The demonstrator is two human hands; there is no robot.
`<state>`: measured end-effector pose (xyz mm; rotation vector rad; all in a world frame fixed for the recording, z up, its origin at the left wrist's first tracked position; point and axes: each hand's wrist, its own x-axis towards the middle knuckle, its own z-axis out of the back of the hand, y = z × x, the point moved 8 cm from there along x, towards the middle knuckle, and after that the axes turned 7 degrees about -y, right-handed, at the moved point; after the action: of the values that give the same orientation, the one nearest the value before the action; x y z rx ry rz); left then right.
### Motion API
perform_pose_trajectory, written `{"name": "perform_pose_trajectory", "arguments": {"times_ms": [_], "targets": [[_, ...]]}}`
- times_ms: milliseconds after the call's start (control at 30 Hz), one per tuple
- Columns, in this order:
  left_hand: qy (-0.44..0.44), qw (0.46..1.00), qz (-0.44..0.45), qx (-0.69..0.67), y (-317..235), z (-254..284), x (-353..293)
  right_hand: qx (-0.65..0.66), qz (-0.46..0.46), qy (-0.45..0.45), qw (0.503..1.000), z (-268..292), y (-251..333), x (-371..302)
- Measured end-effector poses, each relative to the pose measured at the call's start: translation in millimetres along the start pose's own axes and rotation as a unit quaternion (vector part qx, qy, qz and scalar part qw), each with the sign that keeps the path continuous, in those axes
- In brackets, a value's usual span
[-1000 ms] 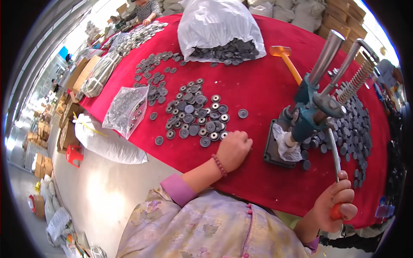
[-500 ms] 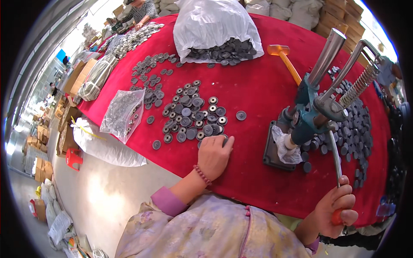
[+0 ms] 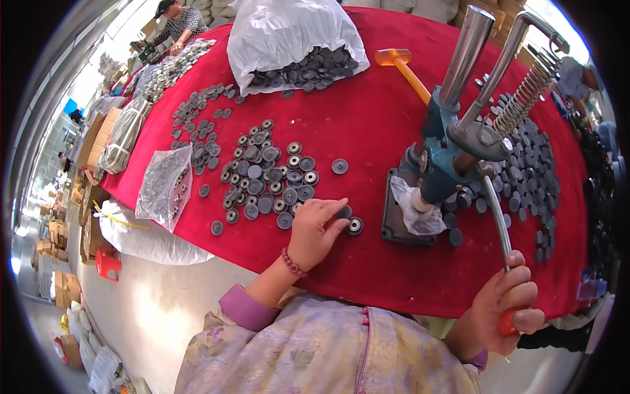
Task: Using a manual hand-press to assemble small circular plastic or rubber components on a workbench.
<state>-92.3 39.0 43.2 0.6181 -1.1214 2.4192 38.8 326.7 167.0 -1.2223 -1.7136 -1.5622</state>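
My left hand (image 3: 314, 226) is by the right edge of a heap of round grey caps (image 3: 262, 172), some showing pale metal rings. Between its thumb and forefinger it pinches a dark grey cap (image 3: 344, 212). Just right of the thumb, a second cap with a metal ring (image 3: 354, 226) lies close to the fingertips. My right hand (image 3: 505, 302) wraps round the lower end of the lever (image 3: 497, 220), where a red knob shows between the fingers. The lever belongs to a teal hand press (image 3: 441, 174) with a coil spring and a dark base. Crumpled clear plastic (image 3: 415, 209) covers part of that base.
Behind the press lie many grey caps (image 3: 531, 164). A hammer (image 3: 410, 73) rests on the red cloth (image 3: 367, 276). Farther back a white sack (image 3: 289, 33) spills caps. A clear bag (image 3: 164, 187) of small parts lies left. Another person (image 3: 180, 26) works at the far left.
My left hand has moved right from the heap's edge, and a cap now shows in its fingers with another beside it. My right hand stays on the lever. The whole view has shifted.
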Motion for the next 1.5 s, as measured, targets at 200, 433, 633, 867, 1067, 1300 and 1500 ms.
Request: {"name": "perform_pose_trajectory", "arguments": {"times_ms": [200, 433, 633, 867, 1067, 1300, 1500], "targets": [[0.073, 0.997, -0.031, -0.001, -10, -19, -8, 0.015, 0.002, 0.018, 1.000, -1, -1, 1], [0.097, 0.988, -0.100, 0.065, -13, -27, -14, 0.004, -0.008, -0.012, 1.000, -2, 1, 1], [0.106, 0.982, -0.138, 0.075, -19, -28, -11, 0.065, -0.055, -0.002, 0.996, -12, 4, 42], [0.110, 0.991, -0.032, -0.065, -38, -37, 16, 0.104, -0.233, 0.030, 0.967, -24, -97, 190], [0.093, 0.990, -0.082, -0.070, -74, -70, 49, 0.066, -0.256, -0.024, 0.964, -33, -100, 190], [0.082, 0.991, -0.074, -0.071, -67, -102, 57, 0.083, -0.211, -0.018, 0.974, -32, -80, 178], [0.064, 0.990, -0.050, -0.114, -60, -100, 53, 0.118, -0.090, 0.026, 0.989, -21, -27, 123]]}}
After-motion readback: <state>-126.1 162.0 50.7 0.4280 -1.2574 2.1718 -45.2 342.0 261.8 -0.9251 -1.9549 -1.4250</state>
